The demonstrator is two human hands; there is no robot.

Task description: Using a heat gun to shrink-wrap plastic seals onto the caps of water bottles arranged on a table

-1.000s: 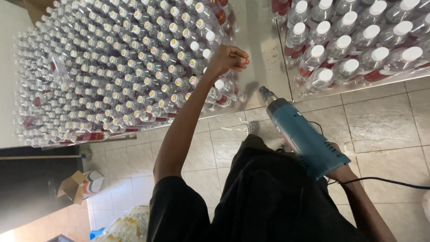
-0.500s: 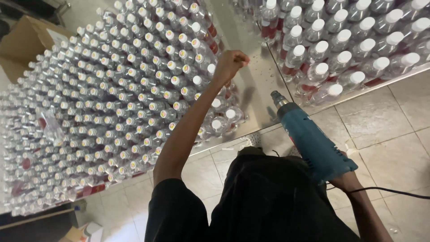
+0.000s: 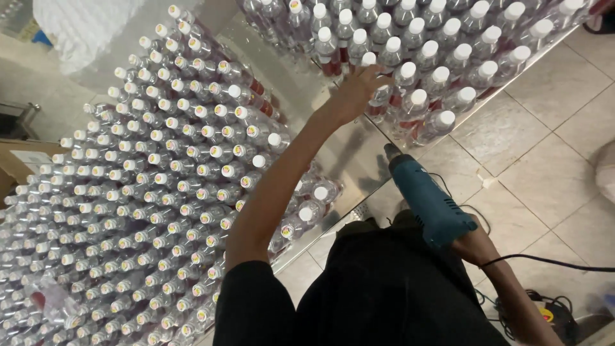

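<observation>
My left hand (image 3: 359, 93) reaches out with fingers spread, touching the caps of the far pack of bottles (image 3: 423, 57) across the gap; it grasps nothing. My right hand (image 3: 477, 247) is clenched on the grip of the blue heat gun (image 3: 423, 195), nozzle pointing up toward that gap, cord (image 3: 551, 261) trailing over the tiled floor (image 3: 544, 147). To the left, the near block of white-capped bottles (image 3: 147, 205) fills the view, glossy film over it. How much wrapping is already shrunk I cannot tell. My judgement: work is mid-way, the far pack being next.
</observation>
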